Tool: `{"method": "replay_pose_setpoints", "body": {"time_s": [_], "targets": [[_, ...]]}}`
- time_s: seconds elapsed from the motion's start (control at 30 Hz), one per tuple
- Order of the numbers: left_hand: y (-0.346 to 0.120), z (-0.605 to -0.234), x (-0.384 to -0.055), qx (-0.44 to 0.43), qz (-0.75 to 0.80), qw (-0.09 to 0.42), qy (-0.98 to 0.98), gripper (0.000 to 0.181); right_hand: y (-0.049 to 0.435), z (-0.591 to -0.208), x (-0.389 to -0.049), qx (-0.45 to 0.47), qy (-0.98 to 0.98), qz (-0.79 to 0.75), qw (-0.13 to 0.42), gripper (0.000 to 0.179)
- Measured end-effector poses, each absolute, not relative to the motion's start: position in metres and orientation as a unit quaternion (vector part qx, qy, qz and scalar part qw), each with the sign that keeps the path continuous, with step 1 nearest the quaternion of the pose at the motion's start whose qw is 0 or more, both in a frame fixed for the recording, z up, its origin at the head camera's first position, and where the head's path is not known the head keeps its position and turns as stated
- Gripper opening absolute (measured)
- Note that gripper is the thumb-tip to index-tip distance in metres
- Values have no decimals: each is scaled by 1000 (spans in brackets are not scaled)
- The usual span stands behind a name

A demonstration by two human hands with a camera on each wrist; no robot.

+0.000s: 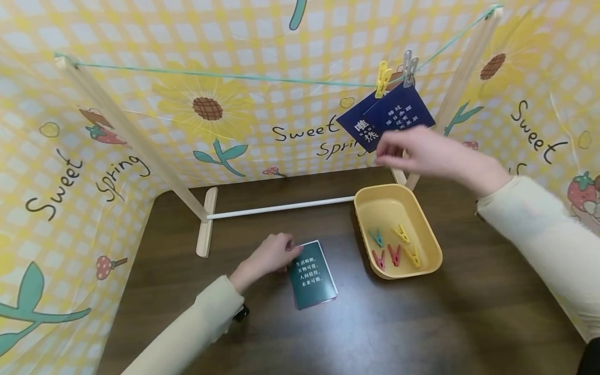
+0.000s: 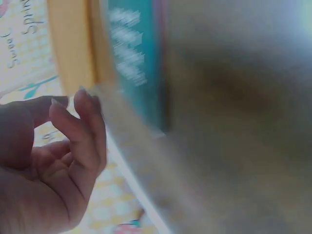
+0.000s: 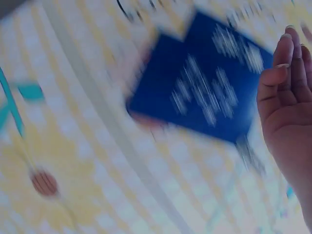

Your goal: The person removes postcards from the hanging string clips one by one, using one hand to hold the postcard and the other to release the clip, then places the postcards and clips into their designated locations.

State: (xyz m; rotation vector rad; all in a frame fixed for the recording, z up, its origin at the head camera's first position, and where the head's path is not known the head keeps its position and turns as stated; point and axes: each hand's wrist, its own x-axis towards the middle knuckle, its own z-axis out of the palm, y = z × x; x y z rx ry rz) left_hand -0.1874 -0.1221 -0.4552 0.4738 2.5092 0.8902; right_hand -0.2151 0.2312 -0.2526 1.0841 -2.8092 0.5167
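Observation:
On the table lies a small stack of cards, the top one a dark green card (image 1: 313, 276) with white writing. My left hand (image 1: 269, 258) is at its upper left corner; in the left wrist view the loosely bent fingers (image 2: 87, 126) hold nothing. Two dark blue cards (image 1: 405, 112) hang overlapping from a green string (image 1: 234, 76), under a yellow clothespin (image 1: 383, 79) and a grey clothespin (image 1: 409, 69). Just in front of their lower part is my right hand (image 1: 422, 151), holding nothing, its fingers relaxed in the right wrist view. It hides part of the cards in the head view.
A yellow basket (image 1: 431, 250) holding several coloured clothespins (image 1: 395, 255) stands right of the card stack. Wooden posts (image 1: 136, 140) carry the string, and a white rod (image 1: 281, 208) runs low between them. A checked cloth (image 1: 262, 41) hangs behind and at both sides.

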Motion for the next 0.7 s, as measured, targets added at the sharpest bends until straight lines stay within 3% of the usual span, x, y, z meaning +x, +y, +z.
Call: {"method": "replay_pose_setpoints", "body": {"time_s": [0.2, 0.33, 0.47, 0.7], "targets": [[-83, -417, -224, 248, 394, 96, 880, 20, 234, -172, -220, 346, -916, 145, 139, 9], [-56, -394, -245, 245, 491, 53, 835, 21, 231, -138, -234, 317, -927, 108, 170, 16], [-32, -374, -266, 221, 605, 43, 764, 25, 227, -123, -255, 303, -940, 67, 141, 30], [-2, -357, -289, 213, 703, 39, 677, 43, 222, -129, -278, 288, -957, 24, 41, 52]]}}
